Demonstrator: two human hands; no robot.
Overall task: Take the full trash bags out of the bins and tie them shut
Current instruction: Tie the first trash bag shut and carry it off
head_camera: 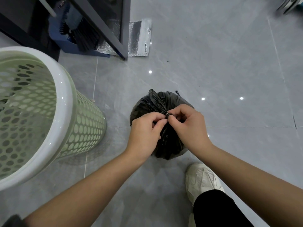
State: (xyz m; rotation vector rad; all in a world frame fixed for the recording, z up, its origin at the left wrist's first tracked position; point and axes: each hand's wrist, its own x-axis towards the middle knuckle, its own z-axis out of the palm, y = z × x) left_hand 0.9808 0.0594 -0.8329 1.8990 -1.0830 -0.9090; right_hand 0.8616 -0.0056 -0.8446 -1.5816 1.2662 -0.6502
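A full black trash bag sits on the grey tiled floor in the middle of the head view. Its neck is gathered into a twisted bunch with loose ends sticking up at the far side. My left hand pinches the gathered neck from the left. My right hand pinches the same bunch from the right, fingertips meeting at a small knot. A pale green perforated bin with a white rim stands to the left, with no bag in it.
A dark metal-framed cabinet stands at the top left with a blue dustpan and black brush inside. A silver foil mat lies beside it. My white shoe is close behind the bag on the right.
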